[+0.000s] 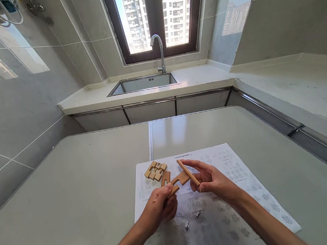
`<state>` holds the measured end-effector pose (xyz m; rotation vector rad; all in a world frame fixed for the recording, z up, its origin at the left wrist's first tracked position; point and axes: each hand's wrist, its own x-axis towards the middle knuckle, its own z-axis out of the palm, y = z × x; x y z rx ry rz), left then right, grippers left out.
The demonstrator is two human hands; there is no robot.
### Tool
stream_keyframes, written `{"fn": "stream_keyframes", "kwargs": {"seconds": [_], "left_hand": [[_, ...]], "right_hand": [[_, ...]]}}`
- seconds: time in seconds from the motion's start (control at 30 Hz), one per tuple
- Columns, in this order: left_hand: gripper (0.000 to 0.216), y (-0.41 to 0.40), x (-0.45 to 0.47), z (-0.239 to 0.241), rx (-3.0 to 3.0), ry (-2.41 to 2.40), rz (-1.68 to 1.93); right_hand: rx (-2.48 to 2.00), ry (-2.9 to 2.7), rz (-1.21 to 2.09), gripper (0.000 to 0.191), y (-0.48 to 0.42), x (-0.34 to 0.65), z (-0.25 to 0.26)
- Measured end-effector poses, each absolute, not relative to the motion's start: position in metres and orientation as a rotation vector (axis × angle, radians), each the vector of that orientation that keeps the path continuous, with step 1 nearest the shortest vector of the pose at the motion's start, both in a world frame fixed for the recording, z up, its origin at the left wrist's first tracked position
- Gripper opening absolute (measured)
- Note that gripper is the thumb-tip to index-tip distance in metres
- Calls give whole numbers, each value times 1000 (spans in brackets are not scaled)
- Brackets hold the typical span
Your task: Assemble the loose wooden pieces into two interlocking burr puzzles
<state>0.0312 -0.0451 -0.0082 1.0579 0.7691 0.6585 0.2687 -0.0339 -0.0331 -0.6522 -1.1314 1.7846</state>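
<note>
Over the printed sheet, my left hand point(162, 205) pinches a flat notched wooden puzzle piece point(181, 178) between thumb and fingers. My right hand point(209, 178) grips another flat wooden puzzle piece point(189, 173), seen nearly edge-on. The two pieces meet or overlap in the view; whether they are joined I cannot tell. Just beyond my left thumb is a further wooden piece with a rounded slot point(165, 176), its lower part hidden by the hand. Behind it, a cluster of pale notched wooden blocks point(155, 170) lies on the paper.
A large paper sheet point(233, 165) with printed diagrams lies on the pale table point(71, 196). Two small black-and-white scraps point(198, 214) rest on it. Beyond the table are a white counter point(199, 77), a sink point(144, 83), a faucet point(161, 54) and a window. Tiled walls stand on both sides.
</note>
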Motion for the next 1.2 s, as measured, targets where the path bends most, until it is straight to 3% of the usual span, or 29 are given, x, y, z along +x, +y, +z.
{"fn": "stream_keyframes", "kwargs": {"seconds": [0.3, 1.2], "left_hand": [[63, -40, 25, -12, 1106, 723, 597], [65, -39, 22, -19, 1133, 621, 513]], "right_hand": [[-641, -1166, 1778, 78, -34, 271, -27], [-617, -1170, 1862, 83, -35, 276, -28]]}}
